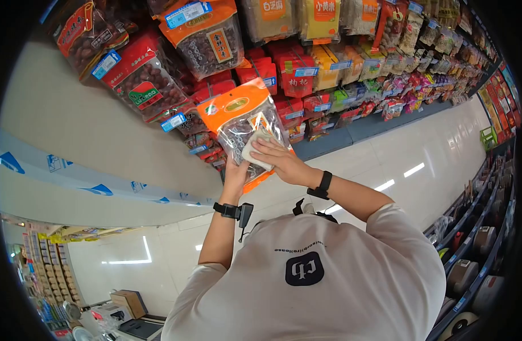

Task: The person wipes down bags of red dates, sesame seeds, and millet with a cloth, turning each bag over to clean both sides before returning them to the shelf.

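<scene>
An orange-topped clear bag of dark dried fruit (232,128) is held up in front of the shelf. My left hand (236,175) grips its lower left edge, with the fingers partly hidden by the bag. Against the bag's front, my right hand (279,161) presses a folded white cloth (260,149), its fingers closed over the cloth. Both wrists wear black straps. Just above hangs a similar orange bag (207,40) with a blue price tag.
Rows of hanging packets, among them a red bag of dates (144,77), fill the rack ahead. A pale curved panel (130,131) stands at the left. Shelves with dark goods (463,278) line the right, beyond the shiny floor (380,153).
</scene>
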`<state>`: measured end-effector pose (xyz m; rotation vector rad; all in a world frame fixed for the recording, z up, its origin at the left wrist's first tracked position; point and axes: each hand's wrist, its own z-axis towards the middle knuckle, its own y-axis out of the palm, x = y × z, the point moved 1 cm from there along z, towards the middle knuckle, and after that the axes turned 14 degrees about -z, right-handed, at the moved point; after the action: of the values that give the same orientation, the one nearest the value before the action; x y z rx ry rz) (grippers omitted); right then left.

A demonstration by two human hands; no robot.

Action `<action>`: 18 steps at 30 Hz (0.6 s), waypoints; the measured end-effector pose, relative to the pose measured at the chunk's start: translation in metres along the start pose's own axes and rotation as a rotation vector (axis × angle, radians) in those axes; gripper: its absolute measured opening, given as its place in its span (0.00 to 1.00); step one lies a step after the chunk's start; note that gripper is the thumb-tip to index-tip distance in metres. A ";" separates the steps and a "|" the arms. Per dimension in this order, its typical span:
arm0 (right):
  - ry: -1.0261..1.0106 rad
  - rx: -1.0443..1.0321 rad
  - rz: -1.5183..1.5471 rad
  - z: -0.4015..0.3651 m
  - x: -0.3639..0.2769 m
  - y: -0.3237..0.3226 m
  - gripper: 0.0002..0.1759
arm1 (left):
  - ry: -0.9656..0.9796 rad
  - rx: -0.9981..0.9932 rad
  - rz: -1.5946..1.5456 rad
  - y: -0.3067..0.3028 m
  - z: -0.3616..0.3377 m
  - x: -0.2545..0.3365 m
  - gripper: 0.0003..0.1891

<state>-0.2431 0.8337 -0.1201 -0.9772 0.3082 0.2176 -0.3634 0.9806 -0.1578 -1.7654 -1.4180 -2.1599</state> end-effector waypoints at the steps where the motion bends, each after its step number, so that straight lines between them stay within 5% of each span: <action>1: 0.018 -0.046 0.034 -0.004 0.005 -0.002 0.36 | 0.005 0.002 0.002 -0.004 0.004 -0.002 0.23; 5: 0.344 0.252 0.042 0.000 0.042 -0.009 0.38 | -0.094 0.018 0.007 -0.008 0.009 -0.002 0.23; 8: 0.009 -0.015 -0.077 -0.001 0.013 -0.030 0.39 | -0.042 0.026 -0.150 0.011 0.009 0.009 0.23; 11: -0.076 -0.146 -0.100 -0.024 0.023 -0.030 0.37 | -0.052 0.019 -0.159 0.001 0.014 0.015 0.25; 15: 0.099 0.061 -0.115 -0.027 0.025 -0.029 0.37 | -0.068 -0.012 -0.370 0.010 0.014 0.012 0.25; 18: -0.011 -0.037 -0.130 -0.029 0.016 -0.029 0.38 | -0.117 -0.014 -0.471 0.008 0.016 0.007 0.22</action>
<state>-0.2230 0.7944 -0.1179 -1.0283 0.2301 0.1109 -0.3498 0.9894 -0.1480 -1.7234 -2.0269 -2.2957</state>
